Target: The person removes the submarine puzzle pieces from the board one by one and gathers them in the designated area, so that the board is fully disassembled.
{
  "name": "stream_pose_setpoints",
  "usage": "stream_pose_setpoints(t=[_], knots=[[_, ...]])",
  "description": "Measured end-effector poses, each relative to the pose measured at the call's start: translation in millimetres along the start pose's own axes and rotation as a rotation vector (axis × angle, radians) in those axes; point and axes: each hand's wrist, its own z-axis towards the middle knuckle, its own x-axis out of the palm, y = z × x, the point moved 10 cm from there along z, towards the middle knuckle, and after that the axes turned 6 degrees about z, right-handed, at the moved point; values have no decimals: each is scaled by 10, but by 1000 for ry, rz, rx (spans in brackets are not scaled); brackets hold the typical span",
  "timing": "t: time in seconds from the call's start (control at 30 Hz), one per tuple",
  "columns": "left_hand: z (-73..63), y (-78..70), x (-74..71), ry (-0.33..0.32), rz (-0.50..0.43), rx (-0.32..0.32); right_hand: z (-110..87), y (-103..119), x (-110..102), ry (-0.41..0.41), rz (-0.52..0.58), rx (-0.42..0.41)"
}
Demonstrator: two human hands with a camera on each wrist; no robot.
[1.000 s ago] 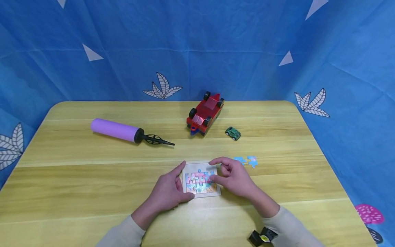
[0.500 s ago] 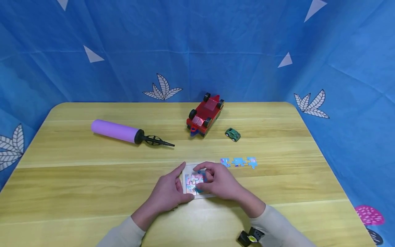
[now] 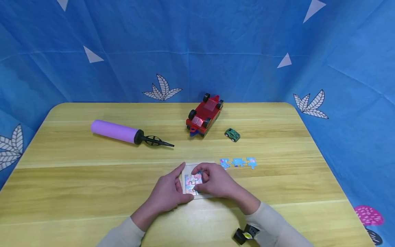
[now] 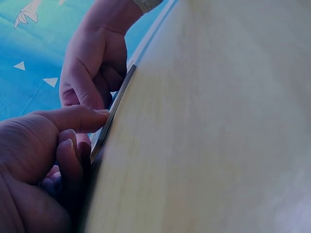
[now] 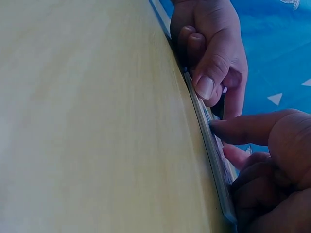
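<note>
In the head view, a small white-framed jigsaw tray lies on the table with joined pink and blue puzzle pieces inside. My left hand grips its left side, index finger at the far edge and thumb at the near corner. Over the tray, my right hand touches the pieces with thumb and index fingertips set apart, covering the tray's right part. The right wrist view shows my right thumb against the tray's face. Three loose puzzle pieces lie in a row just beyond the right hand.
A purple hand pump with a black nozzle lies at the left. Farther back is an upturned red toy car, with a small green toy car to its right. A blue printed cloth hangs behind the wooden table.
My right hand has moved left across the tray from its right side, uncovering the leftmost loose piece. The left hand keeps its hold. In the last half second the right hand shifts only slightly left.
</note>
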Motion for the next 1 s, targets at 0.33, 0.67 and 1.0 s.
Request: stream_pose_setpoints(t=[0.33,0.67,1.0], knots=[[-3,-10,-10,-11,7,11,32,-7,27,6,-3,25],[-10,-10,-10,-11,1,12,19,-5,37,5,56,27],[-3,0,-2,0,11,-13,-3,-57,4,-46,83,17]])
